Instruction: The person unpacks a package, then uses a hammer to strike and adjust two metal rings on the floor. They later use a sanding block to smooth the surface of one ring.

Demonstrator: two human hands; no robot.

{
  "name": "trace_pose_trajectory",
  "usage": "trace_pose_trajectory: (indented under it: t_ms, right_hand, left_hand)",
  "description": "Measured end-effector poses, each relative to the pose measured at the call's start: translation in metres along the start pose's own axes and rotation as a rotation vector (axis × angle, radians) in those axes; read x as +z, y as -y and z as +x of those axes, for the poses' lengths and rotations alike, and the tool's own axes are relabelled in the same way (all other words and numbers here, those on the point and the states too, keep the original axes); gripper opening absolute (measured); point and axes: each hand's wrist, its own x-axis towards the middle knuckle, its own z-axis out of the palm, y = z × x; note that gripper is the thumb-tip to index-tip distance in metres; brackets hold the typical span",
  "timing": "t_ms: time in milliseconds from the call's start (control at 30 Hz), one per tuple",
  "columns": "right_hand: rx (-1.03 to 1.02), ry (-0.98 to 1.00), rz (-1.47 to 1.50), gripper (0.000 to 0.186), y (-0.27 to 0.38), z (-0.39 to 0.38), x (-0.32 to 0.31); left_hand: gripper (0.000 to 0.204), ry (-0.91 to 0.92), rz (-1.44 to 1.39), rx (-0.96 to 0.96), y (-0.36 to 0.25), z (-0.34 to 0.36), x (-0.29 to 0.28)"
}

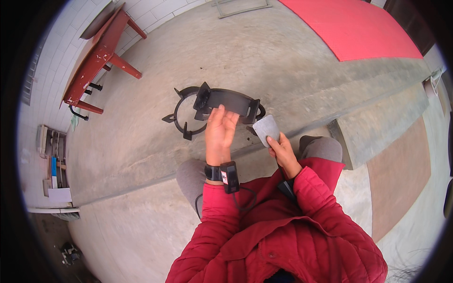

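My left hand (pixel 221 127), palm turned up, has its fingers closed at the near edge of a black pot stand (pixel 229 101). This stand is a wide metal band with upright prongs and is held tilted. Beneath and left of it, a second black ring with prongs (pixel 175 115) lies on the floor, partly covered. A flat grey rectangular plate with rounded corners (pixel 266 129) is pinched in my right hand (pixel 284 153), just right of the pot stand and apart from it. The thumb lies on the plate's face; the other fingers are mostly hidden behind it.
A worn red wooden table (pixel 96 61) stands at the far left by the tiled wall. At the far right lies a red mat (pixel 361 30). A low concrete step (pixel 384 122) rises on the right, near a brown board (pixel 401 174). Shelved items (pixel 55 165) line the left wall.
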Motion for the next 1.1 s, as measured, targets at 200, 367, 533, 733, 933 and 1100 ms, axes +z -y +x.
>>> trace_pose_trajectory:
  t_ms: [200,367,533,733,933,1100]
  right_hand:
    - [0.015,-0.057,0.031,0.021,0.004,0.0,-0.008]
    - [0.028,-0.048,0.045,0.02,0.001,-0.001,-0.007]
    - [0.031,-0.047,0.049,0.02,-0.004,-0.003,-0.003]
    - [0.019,-0.064,0.056,0.021,-0.002,-0.004,-0.004]
    - [-0.036,-0.145,0.047,0.021,0.018,0.0,-0.024]
    - [-0.046,-0.257,0.14,0.021,0.047,0.013,-0.052]
  left_hand:
    - [0.021,-0.005,0.046,-0.043,0.019,-0.004,0.009]
    - [0.017,0.015,0.033,-0.04,0.02,-0.011,0.007]
    - [0.011,0.042,0.028,-0.023,0.011,-0.016,0.003]
    - [0.009,0.018,0.035,-0.035,0.014,-0.007,0.004]
    - [0.008,0.056,0.116,-0.083,0.06,0.011,0.032]
    - [0.008,-0.001,0.352,-0.143,0.116,0.034,0.075]
